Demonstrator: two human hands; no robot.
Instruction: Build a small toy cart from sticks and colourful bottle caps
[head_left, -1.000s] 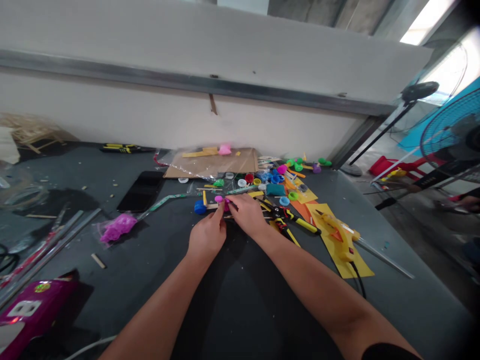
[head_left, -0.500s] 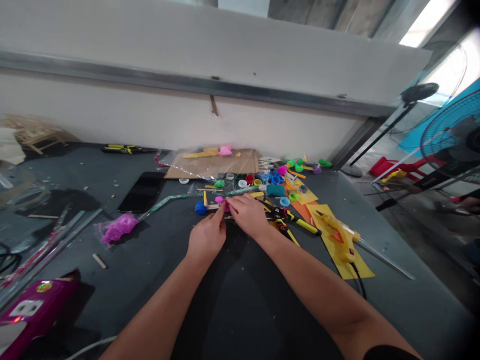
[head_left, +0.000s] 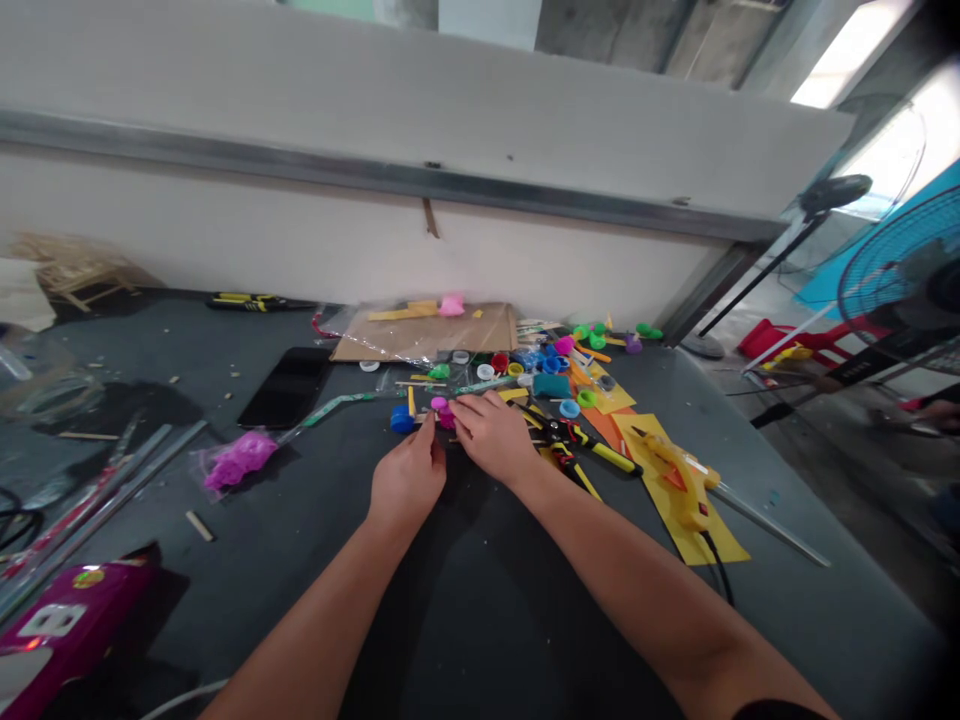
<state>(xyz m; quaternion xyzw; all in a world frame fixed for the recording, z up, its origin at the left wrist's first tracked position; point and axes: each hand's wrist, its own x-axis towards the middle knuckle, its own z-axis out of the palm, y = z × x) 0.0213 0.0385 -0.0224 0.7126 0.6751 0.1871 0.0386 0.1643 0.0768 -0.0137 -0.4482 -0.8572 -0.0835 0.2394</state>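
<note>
In front of me lies a small build with a blue bottle cap (head_left: 402, 419) at its left end and a short yellow stick (head_left: 411, 401) standing beside the cap. A light wooden stick (head_left: 423, 416) runs from the cap toward a lump of pink clay (head_left: 444, 411). My left hand (head_left: 409, 475) is closed, its fingertips pinching at the wooden stick just left of the clay. My right hand (head_left: 495, 437) bends over the build from the right, fingertips pressed on the pink clay. Its palm hides the build's right part.
Pliers (head_left: 562, 435) lie right of my right hand. A yellow glue gun (head_left: 679, 480) rests on yellow paper (head_left: 705, 540). Loose bottle caps (head_left: 500, 362) and cardboard (head_left: 420, 335) sit behind. At left are a phone (head_left: 286, 388), bagged purple clay (head_left: 241, 460) and a magenta device (head_left: 82, 620).
My left hand has drawn slightly left and down, its fingertips coming off the pink clay. More of the clay shows now. My right hand has hardly moved.
</note>
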